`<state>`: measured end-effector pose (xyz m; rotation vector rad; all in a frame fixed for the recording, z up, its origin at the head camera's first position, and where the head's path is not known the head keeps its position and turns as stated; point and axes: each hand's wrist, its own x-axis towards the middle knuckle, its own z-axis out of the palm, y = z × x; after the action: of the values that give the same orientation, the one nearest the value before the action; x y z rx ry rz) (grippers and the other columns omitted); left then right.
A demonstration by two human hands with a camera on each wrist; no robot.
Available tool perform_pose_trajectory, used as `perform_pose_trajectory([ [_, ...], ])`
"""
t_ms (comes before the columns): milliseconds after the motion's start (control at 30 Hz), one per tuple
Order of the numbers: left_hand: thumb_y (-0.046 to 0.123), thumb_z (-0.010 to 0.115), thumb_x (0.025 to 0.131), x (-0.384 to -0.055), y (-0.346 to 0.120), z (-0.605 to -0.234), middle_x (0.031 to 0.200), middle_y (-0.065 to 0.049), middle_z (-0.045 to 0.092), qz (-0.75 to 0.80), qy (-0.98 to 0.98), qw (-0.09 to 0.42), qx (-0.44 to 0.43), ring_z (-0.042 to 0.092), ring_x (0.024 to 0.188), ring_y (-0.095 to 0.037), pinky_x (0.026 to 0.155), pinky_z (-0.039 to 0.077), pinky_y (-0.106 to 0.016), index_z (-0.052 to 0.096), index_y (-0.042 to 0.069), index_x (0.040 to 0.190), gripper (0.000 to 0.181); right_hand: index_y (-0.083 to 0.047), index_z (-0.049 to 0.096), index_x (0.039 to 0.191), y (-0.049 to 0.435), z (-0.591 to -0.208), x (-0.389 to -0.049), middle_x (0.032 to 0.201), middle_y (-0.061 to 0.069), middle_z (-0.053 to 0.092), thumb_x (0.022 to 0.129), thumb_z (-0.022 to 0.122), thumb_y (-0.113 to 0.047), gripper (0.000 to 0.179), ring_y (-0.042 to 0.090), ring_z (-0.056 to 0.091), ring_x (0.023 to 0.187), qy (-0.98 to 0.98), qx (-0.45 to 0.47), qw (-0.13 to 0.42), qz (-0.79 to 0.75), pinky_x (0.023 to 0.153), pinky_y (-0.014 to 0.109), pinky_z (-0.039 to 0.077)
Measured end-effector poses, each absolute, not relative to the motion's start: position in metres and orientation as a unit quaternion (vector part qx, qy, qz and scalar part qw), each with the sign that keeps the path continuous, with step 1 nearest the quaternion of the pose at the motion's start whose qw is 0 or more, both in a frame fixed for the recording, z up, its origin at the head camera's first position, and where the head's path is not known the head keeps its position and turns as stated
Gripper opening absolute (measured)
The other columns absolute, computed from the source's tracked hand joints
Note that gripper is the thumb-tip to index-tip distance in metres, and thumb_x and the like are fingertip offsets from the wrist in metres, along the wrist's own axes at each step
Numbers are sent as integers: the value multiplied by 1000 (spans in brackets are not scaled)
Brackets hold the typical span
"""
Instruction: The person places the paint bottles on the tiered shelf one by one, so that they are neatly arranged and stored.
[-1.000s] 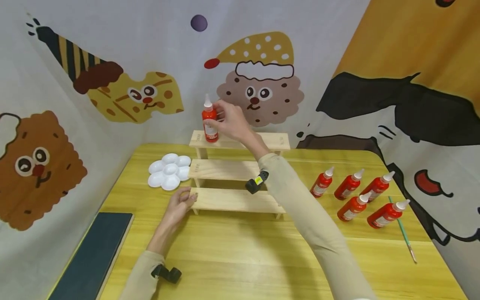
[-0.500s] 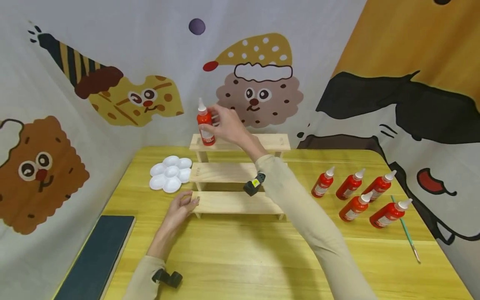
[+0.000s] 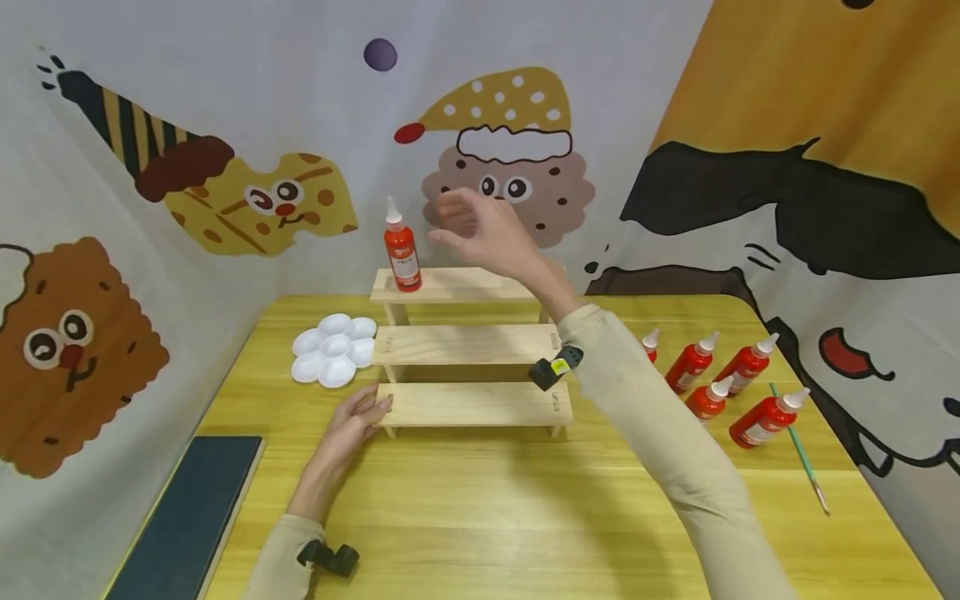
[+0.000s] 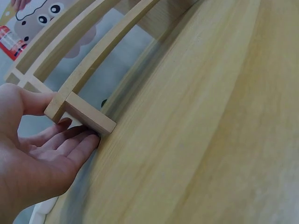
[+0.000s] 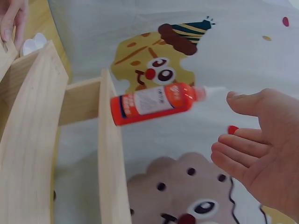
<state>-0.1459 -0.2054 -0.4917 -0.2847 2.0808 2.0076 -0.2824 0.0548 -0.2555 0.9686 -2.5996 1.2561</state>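
Observation:
A three-tier wooden display stand (image 3: 472,404) stands on the table. One red squeeze bottle (image 3: 402,260) with a white nozzle tip is upright at the left end of its top tier. My right hand (image 3: 491,235) hovers to the right of that bottle, apart from it, fingers relaxed and holding nothing. In the right wrist view, a gap shows between the thumb and the bottle's nozzle (image 5: 215,92). At the left end of the lowest tier, my left hand (image 3: 351,423) grips the stand. The left wrist view has its thumb (image 4: 39,101) on the board and its fingers by the leg.
Several more red bottles (image 3: 761,421) stand at the table's right, some partly behind my right sleeve. A green paintbrush (image 3: 802,454) lies beside them. Left of the stand is a white flower-shaped palette (image 3: 335,350). A dark flat board (image 3: 187,508) lies at the left edge, and a printed cloth (image 3: 315,83) hangs behind.
The bottle shifted slightly left on the top tier. My right hand has let go of it and moved away to the right. My left hand stays at the stand's lowest tier.

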Motion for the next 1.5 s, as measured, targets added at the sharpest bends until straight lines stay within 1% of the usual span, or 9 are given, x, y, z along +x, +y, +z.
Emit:
perform_pose_trajectory([
  [133,19,56,104,-146,-205,-495,147,-27,49,707,691,117,-90,65,104,-3,93,53,-19,25,-2,158,66,-7,53,144,76,-249,-274,143,12,60,96,71,-31,56,26,59,129,-857,317,73,401,108,38,51],
  [267,15,55,104,-146,-208,-500,139,-19,57,730,668,115,-87,67,102,-4,93,55,-21,28,-3,157,62,-4,52,144,95,-242,-264,145,13,58,96,71,-26,56,26,58,131,-854,323,91,396,110,36,49],
  [367,15,53,105,-146,-207,-500,141,-20,55,733,665,119,-84,66,102,-3,93,55,-21,27,-5,156,61,-2,52,144,112,-240,-256,144,15,58,96,72,-23,56,28,58,131,-854,322,104,395,112,37,48],
  [600,16,49,107,-144,-203,-496,154,-31,39,733,665,127,-68,64,104,2,95,54,-18,26,-8,156,59,-5,48,147,154,-242,-240,141,16,61,96,72,-18,58,31,59,130,-854,306,125,403,113,43,47],
  [1100,17,48,107,-142,-198,-495,156,-30,35,737,659,124,-84,62,105,5,95,52,-15,24,-5,158,60,-8,47,148,229,-249,-199,145,13,58,95,73,-16,59,28,55,135,-879,226,161,387,114,46,44],
  [1167,16,47,107,-141,-196,-495,156,-29,36,739,657,121,-88,62,105,5,95,52,-15,24,-5,158,60,-9,47,149,239,-250,-192,147,12,57,95,73,-17,60,28,54,136,-887,212,166,375,114,41,44],
  [1300,15,47,107,-141,-193,-495,157,-29,35,745,650,120,-91,62,105,5,97,51,-15,23,-5,158,60,-14,47,149,262,-252,-176,148,10,57,95,73,-18,61,26,54,136,-894,187,185,362,112,20,43],
  [1400,16,47,107,-142,-194,-496,157,-29,34,745,650,123,-90,61,106,5,97,50,-15,22,-4,159,61,-18,47,150,277,-256,-165,148,10,57,94,74,-17,62,14,54,136,-893,171,193,368,106,6,40],
  [1500,18,46,108,-142,-196,-496,158,-29,33,741,654,124,-89,61,105,6,97,50,-14,21,-4,159,61,-20,46,151,289,-264,-157,149,10,55,94,74,-17,64,0,51,134,-891,155,194,380,104,2,38],
])
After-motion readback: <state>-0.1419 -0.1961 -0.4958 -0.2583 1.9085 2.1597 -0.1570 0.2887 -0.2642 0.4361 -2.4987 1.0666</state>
